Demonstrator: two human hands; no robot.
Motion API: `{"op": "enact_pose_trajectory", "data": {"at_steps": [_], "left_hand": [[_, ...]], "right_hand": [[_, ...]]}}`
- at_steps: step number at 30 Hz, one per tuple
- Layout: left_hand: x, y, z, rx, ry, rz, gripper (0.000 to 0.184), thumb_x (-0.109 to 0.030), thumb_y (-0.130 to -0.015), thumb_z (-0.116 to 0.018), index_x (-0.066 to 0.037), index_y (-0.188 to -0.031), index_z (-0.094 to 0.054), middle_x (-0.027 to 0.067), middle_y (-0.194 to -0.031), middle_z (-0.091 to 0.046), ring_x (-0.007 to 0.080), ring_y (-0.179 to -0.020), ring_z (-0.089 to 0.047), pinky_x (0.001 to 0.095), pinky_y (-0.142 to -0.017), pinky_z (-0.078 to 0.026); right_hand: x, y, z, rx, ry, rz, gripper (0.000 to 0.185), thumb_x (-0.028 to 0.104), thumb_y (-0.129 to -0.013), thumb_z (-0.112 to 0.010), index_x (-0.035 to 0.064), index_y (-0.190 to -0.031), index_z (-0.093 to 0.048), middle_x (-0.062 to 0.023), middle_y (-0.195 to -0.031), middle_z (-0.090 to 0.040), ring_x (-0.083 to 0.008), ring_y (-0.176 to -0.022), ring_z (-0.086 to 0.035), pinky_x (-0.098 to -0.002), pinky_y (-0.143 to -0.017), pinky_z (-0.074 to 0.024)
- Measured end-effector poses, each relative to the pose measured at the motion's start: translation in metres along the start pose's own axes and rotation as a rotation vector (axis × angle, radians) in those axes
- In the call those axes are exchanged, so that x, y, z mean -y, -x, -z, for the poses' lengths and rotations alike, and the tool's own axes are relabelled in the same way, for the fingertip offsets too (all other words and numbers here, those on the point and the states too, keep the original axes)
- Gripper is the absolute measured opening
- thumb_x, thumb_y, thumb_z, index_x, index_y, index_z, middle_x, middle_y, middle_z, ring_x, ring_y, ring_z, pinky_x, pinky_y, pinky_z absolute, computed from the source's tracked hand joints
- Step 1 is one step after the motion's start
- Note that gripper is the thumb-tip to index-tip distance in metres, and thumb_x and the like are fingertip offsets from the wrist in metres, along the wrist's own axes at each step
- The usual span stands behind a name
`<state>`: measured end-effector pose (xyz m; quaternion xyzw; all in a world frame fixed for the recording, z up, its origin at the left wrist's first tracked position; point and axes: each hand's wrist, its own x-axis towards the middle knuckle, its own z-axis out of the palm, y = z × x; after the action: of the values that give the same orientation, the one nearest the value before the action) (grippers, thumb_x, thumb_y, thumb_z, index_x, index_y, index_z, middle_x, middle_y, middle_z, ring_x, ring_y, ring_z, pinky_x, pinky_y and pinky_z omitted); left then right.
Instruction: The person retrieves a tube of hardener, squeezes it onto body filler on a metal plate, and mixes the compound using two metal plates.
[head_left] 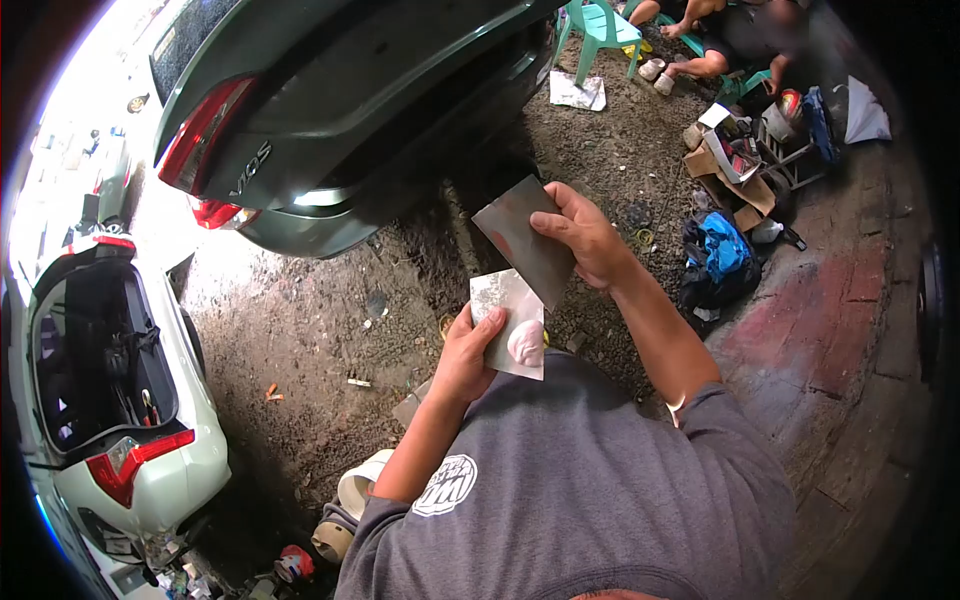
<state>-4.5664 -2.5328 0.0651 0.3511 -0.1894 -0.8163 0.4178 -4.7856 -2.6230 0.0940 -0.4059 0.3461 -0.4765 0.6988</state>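
Between thumb and fingers, my left hand (468, 352) grips a thin, pale rectangular plate (497, 297) with whitish smears. A lump of pink putty (526, 343) sits near its lower right corner. My right hand (588, 238) is closed on the edge of a dark grey, flat rectangular sheet (522, 235), which has a reddish smear on its face. The lower end of the sheet overlaps the top corner of the plate; whether they touch I cannot tell. Both hands are in front of my chest, above the dirt ground.
A dark green car (370, 110) stands ahead at the upper left, and a white car (190, 460) is on the left. A person (745, 40) sits at the upper right near a green plastic chair (603, 27). Boxes (735, 160) and a black bag (705, 275) lie on the right.
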Motion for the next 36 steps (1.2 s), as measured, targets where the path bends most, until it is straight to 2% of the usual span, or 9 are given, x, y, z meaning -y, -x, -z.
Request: {"op": "enact_pose_trajectory", "data": {"at_steps": [11, 16, 22, 26, 29, 32, 33, 35, 36], "left_hand": [[-0.009, 0.002, -0.019, -0.025, 0.087, 0.022, 0.043, -0.019, -0.101, -0.063, -0.001, -0.137, -0.046, 0.0120, -0.120, -0.064, 0.0221, -0.102, -0.068, 0.0385, -0.087, -0.059], [-0.011, -0.011, -0.013, -0.081, 0.076, -0.043, 0.041, -0.023, -0.101, -0.064, -0.001, -0.133, -0.050, 0.0112, -0.119, -0.067, 0.0225, -0.103, -0.069, 0.0417, -0.088, -0.059], [-0.036, -0.021, -0.015, 0.263, -0.645, -0.177, 0.037, -0.020, -0.099, -0.069, 0.000, -0.128, -0.057, 0.0056, -0.113, -0.068, 0.0118, -0.101, -0.064, 0.0299, -0.090, -0.053], [-0.052, -0.012, -0.017, 0.394, -0.914, -0.251, 0.036, -0.021, -0.100, -0.068, 0.000, -0.128, -0.058, 0.0045, -0.112, -0.068, 0.0117, -0.101, -0.064, 0.0292, -0.089, -0.053], [-0.028, -0.014, -0.012, 0.156, -0.448, -0.182, 0.035, -0.026, -0.101, -0.066, -0.001, -0.126, -0.058, 0.0058, -0.113, -0.068, 0.0114, -0.102, -0.063, 0.0303, -0.088, -0.054], [-0.011, -0.025, -0.029, -0.027, -0.039, -0.233, 0.035, -0.029, -0.104, -0.060, -0.005, -0.129, -0.054, 0.0074, -0.115, -0.066, 0.0158, -0.102, -0.066, 0.0340, -0.089, -0.056], [-0.012, -0.024, -0.039, -0.080, 0.090, -0.231, 0.035, -0.029, -0.104, -0.060, -0.005, -0.129, -0.053, 0.0074, -0.115, -0.066, 0.0166, -0.102, -0.067, 0.0348, -0.089, -0.057], [-0.013, -0.025, -0.044, -0.115, 0.141, -0.237, 0.030, -0.026, -0.105, -0.056, -0.006, -0.127, -0.053, 0.0082, -0.115, -0.066, 0.0199, -0.102, -0.068, 0.0386, -0.088, -0.059], [-0.010, -0.027, -0.042, -0.120, 0.151, -0.262, 0.029, -0.026, -0.105, -0.056, -0.006, -0.127, -0.053, 0.0086, -0.115, -0.066, 0.0211, -0.103, -0.068, 0.0397, -0.089, -0.058]], "right_hand": [[-0.026, 0.031, 0.025, -0.068, -0.010, -0.047, 0.028, 0.012, -0.096, -0.066, 0.0023, -0.121, -0.056, -0.0059, -0.109, -0.064, -0.0095, -0.099, -0.061, -0.0278, -0.088, -0.0503], [-0.038, 0.084, 0.043, -0.277, 0.098, -0.091, 0.041, 0.010, -0.093, -0.067, 0.0019, -0.130, -0.052, -0.0076, -0.116, -0.063, -0.0121, -0.104, -0.060, -0.0288, -0.092, -0.0493], [-0.010, 0.115, 0.033, -0.085, 0.008, -0.314, 0.048, 0.008, -0.088, -0.066, 0.0022, -0.132, -0.049, -0.0090, -0.119, -0.064, -0.0143, -0.109, -0.062, -0.0315, -0.097, -0.0501], [0.037, 0.119, 0.024, -0.228, -0.075, -0.099, 0.051, 0.004, -0.086, -0.064, 0.0026, -0.134, -0.048, -0.0123, -0.121, -0.064, -0.0197, -0.108, -0.065, -0.0361, -0.097, -0.0530], [0.042, 0.117, 0.026, -0.339, 0.124, 0.161, 0.040, -0.001, -0.087, -0.059, 0.0031, -0.125, -0.049, -0.0160, -0.127, -0.061, -0.0237, -0.116, -0.062, -0.0393, -0.105, -0.0480], [0.020, 0.111, -0.011, -0.351, 0.673, 0.371, 0.020, -0.008, -0.091, -0.050, 0.0067, -0.102, -0.044, -0.0173, -0.139, -0.052, -0.0265, -0.130, -0.049, -0.0412, -0.113, -0.0369], [0.007, 0.106, -0.027, -0.218, 0.615, 0.531, 0.029, -0.012, -0.089, -0.050, 0.0060, -0.111, -0.047, -0.0176, -0.136, -0.052, -0.0280, -0.128, -0.051, -0.0428, -0.112, -0.0382], [0.005, 0.104, -0.043, -0.021, 0.977, 0.697, 0.060, -0.016, -0.080, -0.059, 0.0041, -0.135, -0.049, -0.0196, -0.133, -0.051, -0.0353, -0.127, -0.051, -0.0451, -0.110, -0.0413], [0.001, 0.102, -0.047, -0.010, 1.020, 0.732, 0.064, -0.015, -0.077, -0.062, 0.0065, -0.135, -0.050, -0.0188, -0.132, -0.051, -0.0363, -0.127, -0.051, -0.0455, -0.108, -0.0428]]}}
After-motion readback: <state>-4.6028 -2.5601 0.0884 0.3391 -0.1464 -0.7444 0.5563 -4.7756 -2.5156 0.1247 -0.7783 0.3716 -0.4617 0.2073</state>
